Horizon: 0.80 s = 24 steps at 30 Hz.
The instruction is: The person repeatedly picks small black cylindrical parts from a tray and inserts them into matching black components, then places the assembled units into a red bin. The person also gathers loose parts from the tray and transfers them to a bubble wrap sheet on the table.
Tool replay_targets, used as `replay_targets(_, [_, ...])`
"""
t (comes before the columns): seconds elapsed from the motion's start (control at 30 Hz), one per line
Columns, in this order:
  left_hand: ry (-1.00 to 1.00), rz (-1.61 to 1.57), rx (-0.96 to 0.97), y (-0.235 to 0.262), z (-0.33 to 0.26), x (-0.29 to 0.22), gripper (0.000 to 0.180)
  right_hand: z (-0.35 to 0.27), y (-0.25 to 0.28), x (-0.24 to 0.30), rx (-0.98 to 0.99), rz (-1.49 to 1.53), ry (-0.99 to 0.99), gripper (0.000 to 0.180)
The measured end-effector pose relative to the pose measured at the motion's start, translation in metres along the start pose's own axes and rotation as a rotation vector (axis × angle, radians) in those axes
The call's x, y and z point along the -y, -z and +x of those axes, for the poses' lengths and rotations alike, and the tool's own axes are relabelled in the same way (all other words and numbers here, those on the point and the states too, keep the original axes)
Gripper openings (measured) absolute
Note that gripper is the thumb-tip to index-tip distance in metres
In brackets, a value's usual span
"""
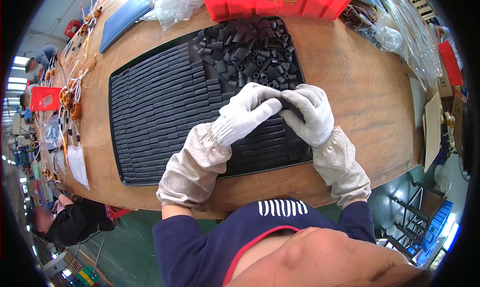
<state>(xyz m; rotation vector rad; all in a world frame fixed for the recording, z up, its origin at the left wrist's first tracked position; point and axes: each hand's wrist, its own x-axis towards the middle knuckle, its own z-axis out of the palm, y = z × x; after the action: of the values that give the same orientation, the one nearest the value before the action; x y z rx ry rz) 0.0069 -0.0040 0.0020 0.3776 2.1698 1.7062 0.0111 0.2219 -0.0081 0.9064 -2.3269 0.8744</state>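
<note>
A shallow black tray (114, 142) lies on the wooden table in front of me. Short black tubes (160, 107) fill its left and near parts in tight, even rows. At the far right of the tray, more of these tubes lie in a loose heap (250, 49), some showing open ends. My left hand (245, 113), in a white knit glove, is over the rows just nearer than the heap. My right hand (314, 114), gloved alike, meets it fingertip to fingertip over the tray's right part. Both hands are closed in a pinch; the fingers hide what is between them.
Behind the tray stands a red plastic bin (275, 4), beside clear plastic bags (175, 7) and a blue flat panel (125, 19). Wired copper coils (70, 99) line the left table edge. Plastic wrapping (410, 37) and cardboard (432, 132) lie at right. Other people are at left.
</note>
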Motion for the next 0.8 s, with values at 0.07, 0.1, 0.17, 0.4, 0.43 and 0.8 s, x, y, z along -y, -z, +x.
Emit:
replay_targets(0.07, [-0.186,0.258,-0.079,0.0074,0.0027,-0.0017,0.033,0.0004,0.0013,-0.0029,-0.024,0.021,-0.049,0.046])
replay_targets(0.1, [-0.131,0.108,-0.066,0.0078,0.0034,-0.0019,0.034,-0.0006,0.0014,-0.0035,-0.032,0.033,-0.076,0.044])
replay_targets(0.17, [-0.020,-0.192,-0.040,0.0077,0.0050,-0.0032,0.038,-0.0006,0.0005,-0.0061,-0.035,0.044,-0.100,0.041])
replay_targets(0.4, [0.111,-0.410,0.048,0.0062,0.0025,-0.0063,0.031,-0.0046,-0.0011,-0.0078,0.012,0.126,-0.219,0.036])
replay_targets(0.43, [0.113,-0.387,0.054,0.0073,0.0025,-0.0070,0.030,-0.0055,-0.0017,-0.0080,0.008,0.156,-0.251,0.036])
replay_targets(0.8, [0.072,-0.403,0.021,0.0075,0.0021,-0.0049,0.028,-0.0080,0.0023,-0.0005,0.232,0.751,-0.752,0.025])
